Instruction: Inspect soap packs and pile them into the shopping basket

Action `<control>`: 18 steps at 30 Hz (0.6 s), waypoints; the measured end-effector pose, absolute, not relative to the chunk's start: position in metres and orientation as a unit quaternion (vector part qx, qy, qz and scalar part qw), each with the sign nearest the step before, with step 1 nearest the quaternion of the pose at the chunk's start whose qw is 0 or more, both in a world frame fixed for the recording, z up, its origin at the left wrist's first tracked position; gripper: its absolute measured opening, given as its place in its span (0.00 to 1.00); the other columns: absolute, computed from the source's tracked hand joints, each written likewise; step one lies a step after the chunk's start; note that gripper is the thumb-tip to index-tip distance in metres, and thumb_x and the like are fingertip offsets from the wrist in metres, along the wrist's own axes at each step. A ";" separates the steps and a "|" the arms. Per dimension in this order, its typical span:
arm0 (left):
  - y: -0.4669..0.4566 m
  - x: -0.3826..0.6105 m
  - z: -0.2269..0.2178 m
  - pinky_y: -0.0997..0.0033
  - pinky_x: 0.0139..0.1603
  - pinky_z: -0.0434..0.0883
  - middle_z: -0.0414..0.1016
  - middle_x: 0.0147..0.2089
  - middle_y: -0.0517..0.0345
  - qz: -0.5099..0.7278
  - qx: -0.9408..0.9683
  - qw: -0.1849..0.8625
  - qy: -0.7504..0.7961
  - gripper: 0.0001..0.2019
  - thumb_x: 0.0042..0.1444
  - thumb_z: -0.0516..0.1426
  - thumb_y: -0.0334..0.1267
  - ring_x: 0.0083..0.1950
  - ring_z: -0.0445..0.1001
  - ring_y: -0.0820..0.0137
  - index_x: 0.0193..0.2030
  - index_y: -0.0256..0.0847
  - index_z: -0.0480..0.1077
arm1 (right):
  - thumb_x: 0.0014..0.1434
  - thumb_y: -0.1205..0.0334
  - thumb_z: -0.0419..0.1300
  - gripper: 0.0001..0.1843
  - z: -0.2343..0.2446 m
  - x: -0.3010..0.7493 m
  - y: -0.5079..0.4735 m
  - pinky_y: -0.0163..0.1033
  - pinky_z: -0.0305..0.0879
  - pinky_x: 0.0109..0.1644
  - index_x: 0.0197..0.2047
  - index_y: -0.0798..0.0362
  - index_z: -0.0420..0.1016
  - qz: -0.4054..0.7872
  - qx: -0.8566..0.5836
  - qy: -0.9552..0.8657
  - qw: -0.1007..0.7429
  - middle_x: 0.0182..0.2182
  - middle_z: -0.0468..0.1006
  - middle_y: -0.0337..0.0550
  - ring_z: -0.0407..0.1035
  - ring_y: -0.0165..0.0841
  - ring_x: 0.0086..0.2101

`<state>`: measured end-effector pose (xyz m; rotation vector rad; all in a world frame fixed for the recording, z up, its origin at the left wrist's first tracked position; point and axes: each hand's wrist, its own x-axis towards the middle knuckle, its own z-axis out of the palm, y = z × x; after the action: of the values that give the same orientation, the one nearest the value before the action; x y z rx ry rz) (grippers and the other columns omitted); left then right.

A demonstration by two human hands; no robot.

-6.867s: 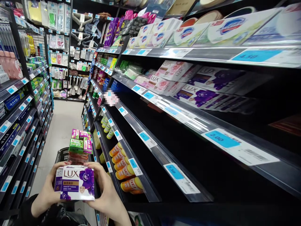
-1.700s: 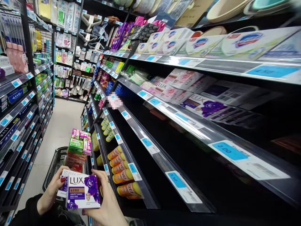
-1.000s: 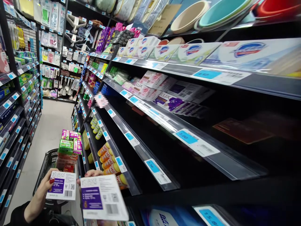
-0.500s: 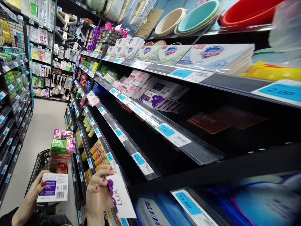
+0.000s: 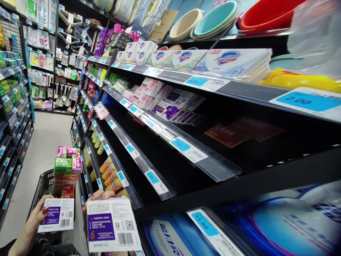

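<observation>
My left hand (image 5: 32,222) is closed around the left side of a white-and-purple soap box (image 5: 55,215), its printed back and barcode facing me. To its right, my right hand (image 5: 102,194) grips a matching LUX soap box (image 5: 114,224). Fingertips show over that box's top edge, while the box hides most of the hand. Beyond the left hand is a black shopping basket (image 5: 44,183). Stacked in it are red-brown boxes (image 5: 68,192), topped by green-and-pink boxes (image 5: 63,164).
Tiered shelves (image 5: 160,160) run along the right. They hold purple LUX soap boxes (image 5: 164,109), pink LUX boxes (image 5: 144,99), white soap packs (image 5: 229,62) and orange bottles (image 5: 109,174). Basins (image 5: 215,19) stand higher up. Blue-and-white packs (image 5: 170,236) lie low at front right. Shelving (image 5: 10,124) lines the aisle's left side.
My right hand has turned its soap box from the LUX front to the barcode side and brought it lower and left, closer to the left hand's box. The view has shifted slightly.
</observation>
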<state>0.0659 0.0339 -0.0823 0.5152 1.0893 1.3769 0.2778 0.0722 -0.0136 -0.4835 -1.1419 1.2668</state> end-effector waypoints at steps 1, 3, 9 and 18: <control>0.033 0.067 -0.079 0.74 0.27 0.71 0.76 0.29 0.60 0.598 0.220 0.611 0.470 0.24 0.35 0.67 0.51 0.29 0.75 0.66 0.38 0.42 0.69 | 0.22 0.35 0.71 0.43 -0.013 0.277 0.071 0.56 0.71 0.42 0.44 0.36 0.66 0.573 -0.222 -0.492 0.616 0.41 0.73 0.41 0.73 0.46 0.37; 0.031 0.069 -0.070 0.75 0.27 0.70 0.76 0.29 0.60 0.599 0.213 0.614 0.468 0.25 0.36 0.67 0.52 0.29 0.74 0.67 0.38 0.42 0.69 | 0.17 0.38 0.73 0.44 -0.009 0.274 0.069 0.57 0.71 0.44 0.42 0.40 0.69 0.622 -0.241 -0.464 0.583 0.39 0.76 0.43 0.73 0.48 0.36; 0.024 0.075 -0.044 0.75 0.29 0.70 0.77 0.33 0.61 0.591 0.208 0.605 0.491 0.24 0.39 0.66 0.54 0.29 0.73 0.68 0.39 0.42 0.69 | 0.44 0.48 0.68 0.29 0.001 0.257 0.073 0.55 0.67 0.50 0.49 0.46 0.72 0.673 -0.274 -0.309 0.613 0.35 0.81 0.44 0.75 0.44 0.38; 0.019 0.073 -0.044 0.72 0.24 0.70 0.79 0.37 0.60 0.568 0.229 0.622 0.489 0.22 0.46 0.62 0.51 0.23 0.71 0.69 0.45 0.44 0.64 | 0.47 0.50 0.67 0.25 0.011 0.249 0.079 0.50 0.69 0.51 0.49 0.45 0.72 0.664 -0.275 -0.305 0.624 0.34 0.81 0.39 0.76 0.39 0.37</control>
<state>0.0730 0.0189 -0.0435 0.5255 1.1233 1.3047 0.2488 0.0795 0.0115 -0.6321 -0.7001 1.5246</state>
